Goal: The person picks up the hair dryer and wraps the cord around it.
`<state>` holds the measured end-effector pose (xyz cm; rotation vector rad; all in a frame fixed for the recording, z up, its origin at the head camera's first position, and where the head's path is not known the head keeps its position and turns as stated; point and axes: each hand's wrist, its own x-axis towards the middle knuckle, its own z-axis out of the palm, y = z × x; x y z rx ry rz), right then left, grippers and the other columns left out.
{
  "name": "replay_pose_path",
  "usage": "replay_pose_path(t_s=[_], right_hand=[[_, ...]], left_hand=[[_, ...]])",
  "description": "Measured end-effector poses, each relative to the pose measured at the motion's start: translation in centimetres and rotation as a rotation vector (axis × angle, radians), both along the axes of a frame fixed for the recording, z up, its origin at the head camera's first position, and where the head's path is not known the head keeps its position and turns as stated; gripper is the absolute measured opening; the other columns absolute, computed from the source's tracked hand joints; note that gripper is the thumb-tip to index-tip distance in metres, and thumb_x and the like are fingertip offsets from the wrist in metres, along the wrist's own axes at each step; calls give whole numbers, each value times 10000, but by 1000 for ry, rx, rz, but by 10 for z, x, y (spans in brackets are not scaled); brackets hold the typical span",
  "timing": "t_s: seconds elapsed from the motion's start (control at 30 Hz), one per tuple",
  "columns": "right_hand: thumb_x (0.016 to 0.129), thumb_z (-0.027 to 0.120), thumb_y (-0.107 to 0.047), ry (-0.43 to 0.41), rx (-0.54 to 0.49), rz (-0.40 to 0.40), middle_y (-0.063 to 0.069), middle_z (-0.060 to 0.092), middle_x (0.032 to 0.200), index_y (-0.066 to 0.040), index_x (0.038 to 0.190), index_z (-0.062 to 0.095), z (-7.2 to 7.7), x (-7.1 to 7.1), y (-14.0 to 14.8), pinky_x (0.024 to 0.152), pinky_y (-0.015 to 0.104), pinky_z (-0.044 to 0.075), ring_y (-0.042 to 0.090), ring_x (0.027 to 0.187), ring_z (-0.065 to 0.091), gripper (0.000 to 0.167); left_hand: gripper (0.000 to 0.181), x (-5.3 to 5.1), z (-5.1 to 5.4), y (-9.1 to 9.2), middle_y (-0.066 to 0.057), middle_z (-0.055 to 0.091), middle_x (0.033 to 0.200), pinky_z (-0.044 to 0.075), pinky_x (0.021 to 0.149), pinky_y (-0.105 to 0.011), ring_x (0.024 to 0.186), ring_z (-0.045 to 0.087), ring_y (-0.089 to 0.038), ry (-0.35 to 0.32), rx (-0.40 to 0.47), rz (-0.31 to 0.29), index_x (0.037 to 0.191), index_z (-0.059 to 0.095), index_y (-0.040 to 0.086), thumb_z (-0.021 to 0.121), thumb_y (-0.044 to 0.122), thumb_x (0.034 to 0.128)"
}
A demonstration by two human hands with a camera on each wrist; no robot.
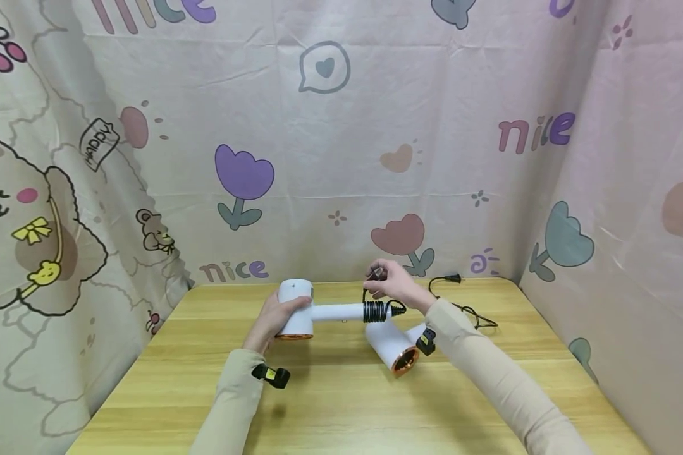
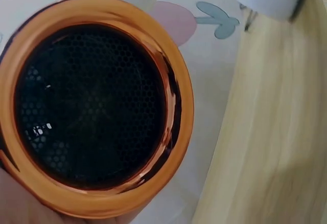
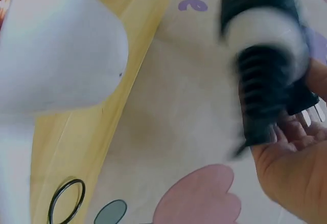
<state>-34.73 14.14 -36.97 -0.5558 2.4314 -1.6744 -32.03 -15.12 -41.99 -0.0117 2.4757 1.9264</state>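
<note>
My left hand [image 1: 272,316] grips the head of a white hair dryer [image 1: 296,322], held up off the table with its handle pointing right. The dryer's copper-coloured rim [image 2: 183,106] and dark mesh outlet fill much of the left wrist view. A black cord [image 1: 374,311] is wound in tight turns around the handle's end. Just above these turns, my right hand [image 1: 397,282] pinches the cord's plug [image 1: 377,274] between thumb and fingers. Metal prongs [image 3: 306,116] show beside the fingers in the right wrist view, where the handle end is blurred.
A second white hair dryer [image 1: 384,341] lies on the wooden table [image 1: 330,404], under my right forearm. Its loose black cord [image 1: 478,316] trails to the right, with a plug [image 1: 454,278] near the back edge. A patterned curtain [image 1: 330,158] hangs behind the table.
</note>
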Motion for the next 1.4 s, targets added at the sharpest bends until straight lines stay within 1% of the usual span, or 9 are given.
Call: replay_pose_path(t_s=[0.27,0.47,0.57,0.7,0.87,1.0,1.13,1.2,1.4], right_hand=[[964,593,-52,72,-24,49,196,569,1110,8,1216,477,-6,5,-11,817,340,601,241,895,704,284],[984,578,-113,156,49,39,201,561,1245,-66,1338,440,-14,4,-22,860,343,572,219,953,689,383],[988,575,-139,191,83,32,181,591,1214,-64,1324,471,-16,3,-32,871,353,563,222,965,690,360],[986,577,-154,209,139,13,145,666,1095,-51,1214,538,-22,1,-45,839,350,577,236,956,703,253],[1007,541,-176,320,309,-2,92,685,1018,-73,1140,500,-37,3,-60,781,345,554,207,927,657,173],[969,614,-185,374,371,11,78,653,1008,-92,1192,454,-54,3,-74,776,339,545,196,904,631,290],[816,799,-160,396,390,44,56,679,1031,-91,1262,400,-71,4,-83,834,349,545,190,910,642,602],[749,852,-135,406,398,48,46,685,1033,-88,1266,382,-78,4,-86,858,350,545,190,910,650,700],[727,863,-102,399,393,28,34,670,995,-99,1231,380,-88,4,-92,862,366,548,208,903,649,698]], left_hand=[[663,-2,-1,-3,-188,612,1128,575,654,-322,791,648,-203,12,8,36,1336,474,81,765,356,807],[701,1,-1,-10,-211,609,1132,585,657,-336,793,653,-215,-9,23,54,1347,468,55,761,397,811],[735,1,-3,-16,-203,604,1136,585,667,-333,812,650,-213,-31,48,74,1355,455,47,762,427,807],[755,0,-9,-26,-171,604,1129,581,677,-333,823,643,-208,-61,80,84,1361,448,64,767,449,795],[779,-2,-20,-41,-159,621,1092,593,699,-362,815,655,-217,-113,119,75,1372,414,36,758,447,807],[800,-3,-29,-52,-145,634,1064,598,714,-364,816,660,-222,-184,119,76,1357,408,8,747,480,807],[865,-4,-37,-60,-181,609,1099,603,717,-379,845,648,-240,-225,87,72,1366,377,-21,746,513,795],[925,-5,-39,-64,-212,567,1145,605,720,-390,871,633,-253,-230,67,68,1390,325,-32,749,525,786],[1025,-8,-41,-70,-249,490,1219,604,725,-384,902,615,-265,-241,17,62,1436,221,-21,755,545,769]])
